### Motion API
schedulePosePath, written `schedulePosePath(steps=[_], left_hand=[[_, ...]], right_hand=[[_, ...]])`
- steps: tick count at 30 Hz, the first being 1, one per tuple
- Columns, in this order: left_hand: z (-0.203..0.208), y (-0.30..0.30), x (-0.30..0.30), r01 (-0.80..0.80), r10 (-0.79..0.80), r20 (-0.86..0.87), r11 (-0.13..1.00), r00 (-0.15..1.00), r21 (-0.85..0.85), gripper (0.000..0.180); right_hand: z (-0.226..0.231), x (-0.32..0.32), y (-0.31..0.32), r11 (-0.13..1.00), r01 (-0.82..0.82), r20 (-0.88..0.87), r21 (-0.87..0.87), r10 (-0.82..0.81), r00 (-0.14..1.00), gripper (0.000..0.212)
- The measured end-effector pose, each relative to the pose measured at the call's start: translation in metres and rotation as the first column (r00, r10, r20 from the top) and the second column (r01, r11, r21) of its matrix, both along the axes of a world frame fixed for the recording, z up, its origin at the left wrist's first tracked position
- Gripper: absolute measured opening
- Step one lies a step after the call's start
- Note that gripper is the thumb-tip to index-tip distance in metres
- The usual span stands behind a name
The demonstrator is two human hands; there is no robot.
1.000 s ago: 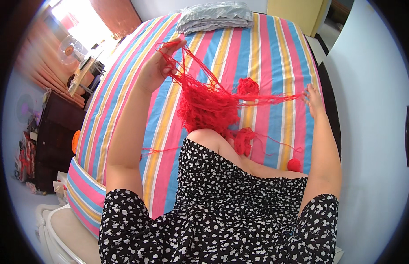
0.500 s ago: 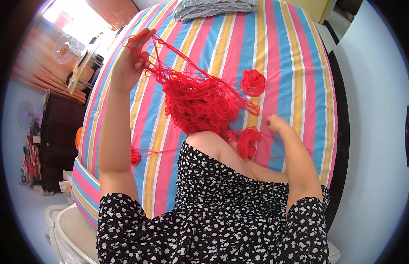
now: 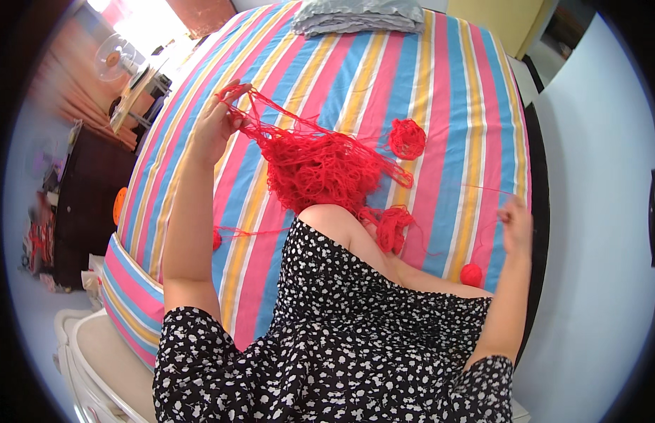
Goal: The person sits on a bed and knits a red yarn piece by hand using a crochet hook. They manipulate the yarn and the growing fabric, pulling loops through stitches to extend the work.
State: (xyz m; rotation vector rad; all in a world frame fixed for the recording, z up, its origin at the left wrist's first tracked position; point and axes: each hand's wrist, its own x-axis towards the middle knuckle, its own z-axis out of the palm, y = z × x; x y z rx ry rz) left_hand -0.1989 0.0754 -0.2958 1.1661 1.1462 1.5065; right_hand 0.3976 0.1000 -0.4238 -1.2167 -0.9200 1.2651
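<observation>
My left hand is raised over the left side of the bed, its fingers closed on loops of red yarn. From it the loops stretch down and right to a large loose red yarn tangle in front of my bent knee. My right hand, slightly blurred, is out near the bed's right edge; its fingers are closed on a thin red strand. Beyond the tangle sits a red yarn ball. A smaller bundle of red yarn lies by my leg. A small red ball rests below my right hand.
The bed has a striped sheet, with folded grey bedding at its far end. Another small red ball lies left of my knee, a strand running from it. A white chair stands at lower left; a pale wall rises at right.
My right hand has swung right and a little down, drawing a strand out. My left hand has come slightly lower and to the right. The small ball at right now shows.
</observation>
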Motion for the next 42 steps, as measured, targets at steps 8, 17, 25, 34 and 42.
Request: schedulePosePath(steps=[8,17,25,34,42], left_hand=[[-0.019,-0.028,-0.020,0.049,-0.058,-0.052,0.986,0.997,-0.160,0.041],[-0.031,-0.060,-0.018,0.209,-0.199,0.066,0.937,0.978,-0.280,0.044],[-0.052,-0.082,-0.020,0.177,-0.218,-0.062,0.904,0.974,-0.389,0.043],[-0.121,-0.107,-0.039,0.102,-0.173,-0.060,0.790,0.983,-0.605,0.040],[-0.105,-0.114,0.024,-0.401,-0.001,-0.926,0.901,0.377,-0.164,0.026]], right_hand=[[0.118,0.079,-0.072,0.922,0.262,-0.369,0.284,-0.147,0.918,0.017],[0.117,0.154,-0.098,0.915,0.232,-0.442,0.331,-0.066,0.894,0.021],[0.107,0.210,-0.083,0.874,0.369,-0.534,0.315,-0.158,0.830,0.026],[0.142,0.261,-0.112,0.755,0.458,-0.628,0.469,-0.080,0.774,0.016],[0.176,0.293,-0.154,0.713,0.469,-0.631,0.521,-0.048,0.774,0.011]])
